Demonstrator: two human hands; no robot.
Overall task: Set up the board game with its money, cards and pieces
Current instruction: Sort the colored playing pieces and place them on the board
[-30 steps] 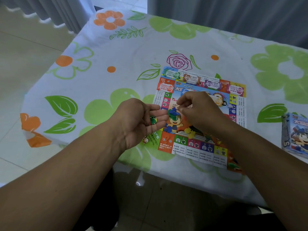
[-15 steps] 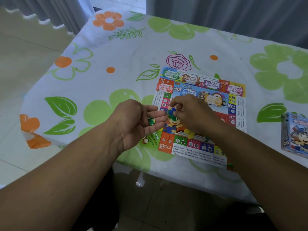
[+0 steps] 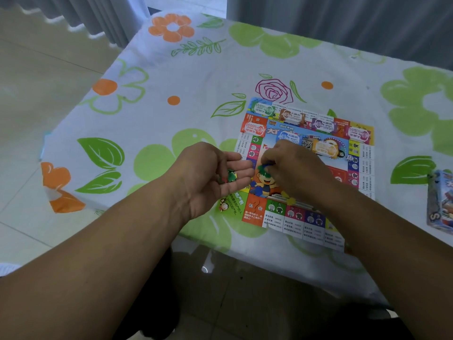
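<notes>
Pieces (image 3: 231, 176) on open left fingers (image 3: 242, 165)

A home room: flowered tablecloth (image 3: 171, 114), grey curtains (image 3: 343, 18), tiled floor (image 3: 36, 69).

The tablecloth (image 3: 196, 114) is white, printed with light-green flowers, orange flowers, green leaves and one rose in purple outline. The board (image 3: 294, 217) has orange, green, purple and yellow squares around a blue middle. The small pieces (image 3: 231, 176) are green, the box (image 3: 441, 200) blue.

The left hand (image 3: 208, 177) and right hand (image 3: 294, 173) are recorded as bare. The left forearm (image 3: 110, 253) and right forearm (image 3: 392, 241) are seen uncovered to the frame edge.
</notes>
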